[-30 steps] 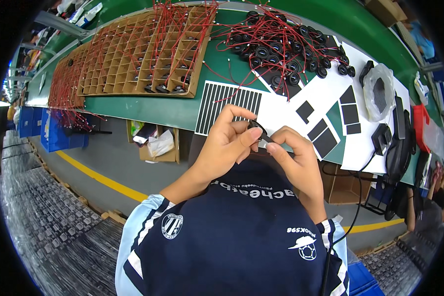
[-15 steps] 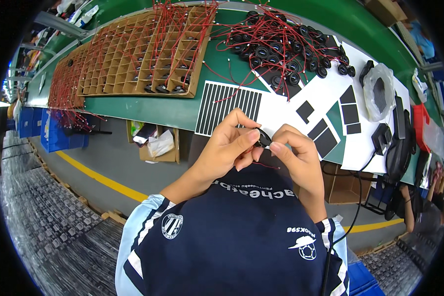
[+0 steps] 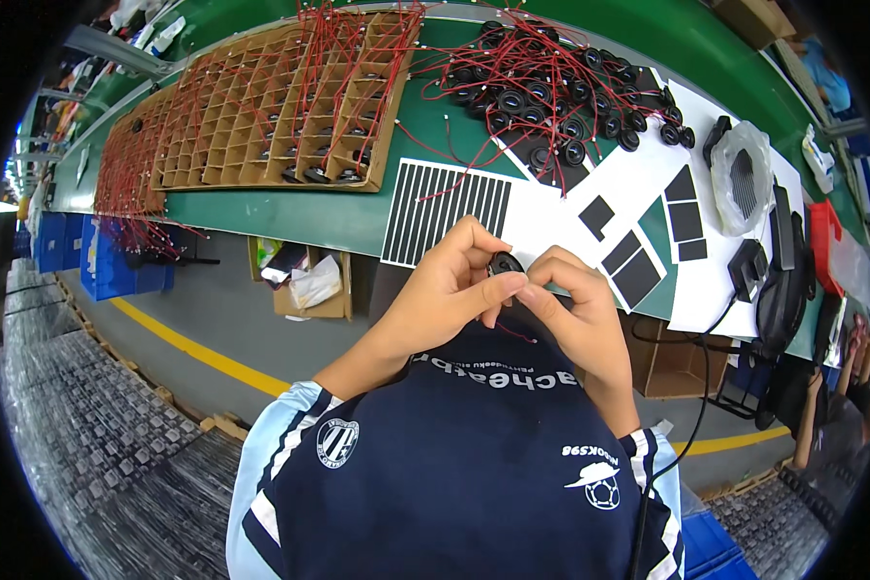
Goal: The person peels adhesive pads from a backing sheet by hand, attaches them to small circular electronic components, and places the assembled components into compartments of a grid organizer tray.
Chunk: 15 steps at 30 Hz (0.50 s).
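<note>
Close in front of my chest, both hands meet around a small round black speaker [image 3: 502, 263] with a ring-shaped face. My left hand [image 3: 440, 290] pinches it between thumb and fingers. The fingertips of my right hand [image 3: 582, 307] press together at its right edge, beside the left thumb; what lies right under them is hidden. A thin red wire [image 3: 518, 333] hangs below the fingers against the dark shirt. Just beyond my hands lies a white sheet with black strips [image 3: 447, 208].
A heap of black speakers [image 3: 541, 106] with tangled red wires fills the bench's far middle. Left stands a divided cardboard box [image 3: 271, 116] holding similar parts. Right lie white sheets with black rectangles [image 3: 638, 271], a clear plastic-wrapped roll [image 3: 741, 179] and a black cable [image 3: 701, 396].
The speaker has tilted so more of its round face shows, and it has shifted slightly left. My right fingertips have moved left against the left thumb. The wire's end hangs a little lower.
</note>
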Available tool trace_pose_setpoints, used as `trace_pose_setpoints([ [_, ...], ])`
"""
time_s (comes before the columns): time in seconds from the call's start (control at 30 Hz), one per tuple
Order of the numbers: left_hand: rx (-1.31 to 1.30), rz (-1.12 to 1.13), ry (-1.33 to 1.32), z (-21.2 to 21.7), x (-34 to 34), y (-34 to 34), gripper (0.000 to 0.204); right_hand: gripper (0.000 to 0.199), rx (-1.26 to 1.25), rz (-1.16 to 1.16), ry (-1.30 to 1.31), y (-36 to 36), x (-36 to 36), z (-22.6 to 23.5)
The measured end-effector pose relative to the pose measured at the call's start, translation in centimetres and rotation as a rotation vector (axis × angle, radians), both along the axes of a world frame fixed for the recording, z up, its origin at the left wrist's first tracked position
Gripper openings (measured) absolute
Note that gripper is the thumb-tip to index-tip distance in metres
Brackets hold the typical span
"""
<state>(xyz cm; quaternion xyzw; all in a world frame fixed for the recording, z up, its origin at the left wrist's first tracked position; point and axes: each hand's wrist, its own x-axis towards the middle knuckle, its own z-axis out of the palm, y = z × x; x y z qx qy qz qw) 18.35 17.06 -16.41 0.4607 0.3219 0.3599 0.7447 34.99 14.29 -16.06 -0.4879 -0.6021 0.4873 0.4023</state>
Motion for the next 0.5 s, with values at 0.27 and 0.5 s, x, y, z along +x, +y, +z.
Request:
trace_pose_setpoints([
  [0.27, -0.064, -0.015, 0.041, 0.47, -0.34, -0.08, 0.02, 0.021, 0.004, -0.011, -0.028, 0.11, -0.1, 0.38],
  [0.5, -0.049, 0.005, -0.005, 0.45, -0.19, 0.33, 0.021, 0.017, 0.001, -0.033, -0.014, -0.08, 0.12, 0.32],
])
